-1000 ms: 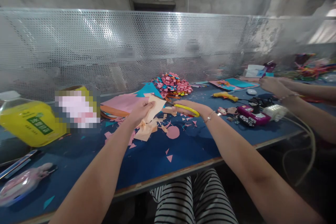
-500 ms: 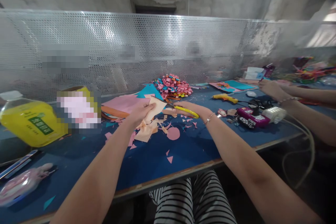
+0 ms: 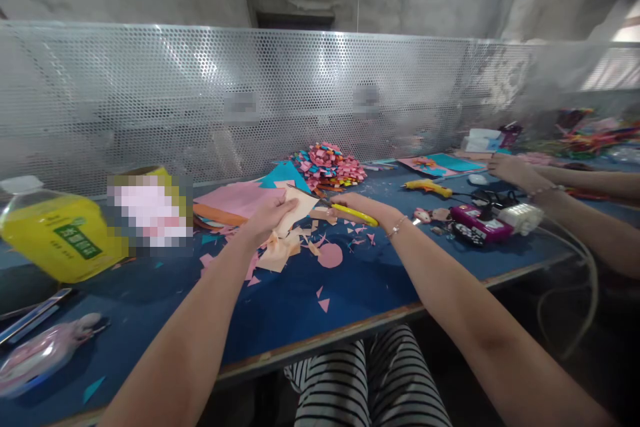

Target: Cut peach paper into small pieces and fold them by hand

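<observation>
My left hand [image 3: 271, 213] pinches a pale peach sheet of paper [image 3: 298, 205], thumb on top. Yellow-handled scissors [image 3: 356, 214] are gripped in my right hand [image 3: 361, 203], their dark blades pointing left at the paper's upper edge. Whether the blades are parted is hard to make out. Peach paper offcuts [image 3: 278, 252] lie below my hands, beside a pink paper circle [image 3: 331, 255]. Behind my left hand, pink sheets [image 3: 237, 201] and a blue sheet [image 3: 286, 175] are stacked over orange ones. Small pink scraps are scattered around.
A heap of pink, blue and orange paper pieces [image 3: 330, 163] sits by the perforated metal screen [image 3: 280, 87]. Left stands a yellow-labelled bottle [image 3: 65, 233]. Right are a yellow glue gun [image 3: 429, 188], a purple power strip [image 3: 477, 223] and a co-worker's hand [image 3: 513, 170].
My hands stay almost in place, with the paper and scissors shifting only slightly. The co-worker's hand at the right has moved a little to the left.
</observation>
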The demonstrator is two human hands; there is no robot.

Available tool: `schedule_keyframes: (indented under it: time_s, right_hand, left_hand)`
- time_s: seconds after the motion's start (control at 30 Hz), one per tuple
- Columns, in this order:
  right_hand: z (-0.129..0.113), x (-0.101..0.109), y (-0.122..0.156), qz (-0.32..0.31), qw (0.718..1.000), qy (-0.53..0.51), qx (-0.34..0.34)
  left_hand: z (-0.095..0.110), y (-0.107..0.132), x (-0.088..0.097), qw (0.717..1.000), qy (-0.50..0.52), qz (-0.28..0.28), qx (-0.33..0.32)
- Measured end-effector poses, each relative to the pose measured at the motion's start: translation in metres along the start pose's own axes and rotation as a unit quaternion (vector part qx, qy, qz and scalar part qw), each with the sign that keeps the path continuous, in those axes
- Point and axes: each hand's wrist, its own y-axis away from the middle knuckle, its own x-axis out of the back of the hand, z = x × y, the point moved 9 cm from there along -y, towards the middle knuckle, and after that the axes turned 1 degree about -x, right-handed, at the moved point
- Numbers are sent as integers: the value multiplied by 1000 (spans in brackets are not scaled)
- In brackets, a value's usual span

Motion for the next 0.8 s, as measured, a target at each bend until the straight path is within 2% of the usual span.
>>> schedule_keyframes:
  time_s: [0.1, 0.3, 0.57, 0.8]
  right_hand:
    - [-4, 1, 3, 0, 1000, -5, 10]
    - [-12, 3, 5, -1, 1000, -10, 19]
    - [10, -1, -5, 17, 1000, 7, 16]
    - [3, 13, -3, 81, 996, 35, 26]
  left_hand:
    - [2, 2, -2, 1000, 6, -6, -1]
    - [10, 11, -2, 999, -23, 21, 13]
    - [7, 6, -4, 1000, -16, 0, -11]
    - [13, 9, -3, 1000, -24, 17, -10]
